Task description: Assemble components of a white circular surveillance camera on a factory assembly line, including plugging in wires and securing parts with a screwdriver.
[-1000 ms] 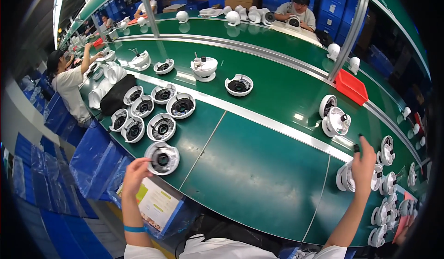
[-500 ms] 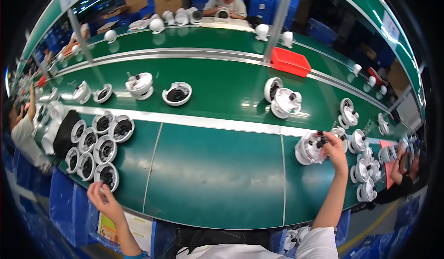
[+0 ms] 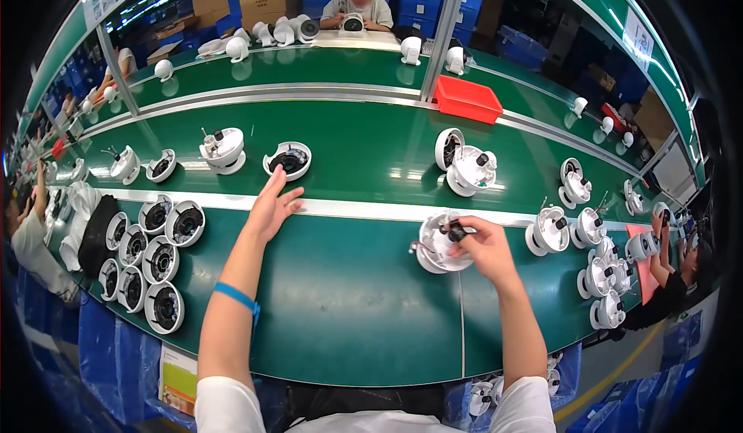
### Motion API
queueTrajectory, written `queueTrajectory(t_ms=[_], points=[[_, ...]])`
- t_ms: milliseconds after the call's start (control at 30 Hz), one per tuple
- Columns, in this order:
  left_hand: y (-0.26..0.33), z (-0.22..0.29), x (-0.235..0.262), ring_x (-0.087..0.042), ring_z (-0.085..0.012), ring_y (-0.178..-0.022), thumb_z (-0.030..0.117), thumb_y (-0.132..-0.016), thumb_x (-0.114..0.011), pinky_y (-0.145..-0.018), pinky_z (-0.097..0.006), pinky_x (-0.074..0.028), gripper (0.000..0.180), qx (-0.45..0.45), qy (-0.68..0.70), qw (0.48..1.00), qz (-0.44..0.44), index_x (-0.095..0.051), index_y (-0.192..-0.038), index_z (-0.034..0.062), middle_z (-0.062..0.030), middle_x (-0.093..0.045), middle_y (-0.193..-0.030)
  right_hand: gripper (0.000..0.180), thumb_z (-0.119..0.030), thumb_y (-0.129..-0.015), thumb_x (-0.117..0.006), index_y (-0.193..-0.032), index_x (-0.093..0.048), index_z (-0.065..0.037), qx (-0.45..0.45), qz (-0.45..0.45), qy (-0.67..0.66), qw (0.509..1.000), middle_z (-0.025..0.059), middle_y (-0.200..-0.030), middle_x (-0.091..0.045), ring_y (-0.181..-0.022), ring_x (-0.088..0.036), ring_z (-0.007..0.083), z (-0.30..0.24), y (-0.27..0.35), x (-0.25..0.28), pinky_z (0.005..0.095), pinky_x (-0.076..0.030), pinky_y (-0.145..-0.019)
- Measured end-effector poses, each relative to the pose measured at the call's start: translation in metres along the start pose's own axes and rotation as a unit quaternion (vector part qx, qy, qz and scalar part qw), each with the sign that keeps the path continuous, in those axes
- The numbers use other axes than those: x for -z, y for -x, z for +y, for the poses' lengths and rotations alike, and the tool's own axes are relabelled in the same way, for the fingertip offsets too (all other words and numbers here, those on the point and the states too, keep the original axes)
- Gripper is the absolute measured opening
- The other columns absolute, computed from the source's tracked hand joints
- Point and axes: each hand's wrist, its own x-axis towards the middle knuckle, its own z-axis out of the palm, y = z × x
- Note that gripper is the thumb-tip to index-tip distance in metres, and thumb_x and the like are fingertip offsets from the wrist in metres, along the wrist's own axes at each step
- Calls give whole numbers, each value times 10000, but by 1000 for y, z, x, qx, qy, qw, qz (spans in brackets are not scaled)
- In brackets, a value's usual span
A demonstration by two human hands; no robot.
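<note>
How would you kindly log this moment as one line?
left hand: open, nearest black-centred white housing, contact unclear | right hand: gripping white assembly | left side: clustered housings | far side: red tray

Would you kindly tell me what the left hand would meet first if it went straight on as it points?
The left hand would probably meet the round white housing just ahead, though depth is unclear.

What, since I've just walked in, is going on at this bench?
The person's right hand grips the black part of a white round assembly. The open left hand is close by a black-centred white housing; whether it touches is unclear. Similar housings cluster at left, and more white assemblies stand at right.
</note>
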Motion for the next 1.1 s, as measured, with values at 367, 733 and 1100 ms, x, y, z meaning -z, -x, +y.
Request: queueTrajectory(t_ms=[367,733,1100], points=[[5,-51,-5,-614,-225,-1009,110,-972,-640,-864,-319,-519,472,-352,-264,886,147,-563,-1438,115,-125,-561,-1301,510,89,-846,-558,-1350,-628,47,128,-160,275,939,226,-1389,-633,-731,-741,217,-28,-11,-69,312,-591,-678],[105,-62,-63,-668,-245,-1178,240,-1032,-567,-1034,-401,-529,401,82,185,979,2,-577,-1355,3,-122,-693,-1277,247,56,-841,-614,-1079,-677,45,269,-154,324,894,169,-932,-674,-789,-696,307,-9,-23,-76,390,-552,-687],[104,-56,-52,-568,-253,-1334,463,-1077,-544,-1103,-522,-492,615,126,171,965,-151,-428,-1524,56,-128,-567,-1443,274,6,-783,-727,-1051,-670,-6,326,-151,397,845,120,-886,-646,-719,-672,316,13,-32,-105,414,-548,-627]])
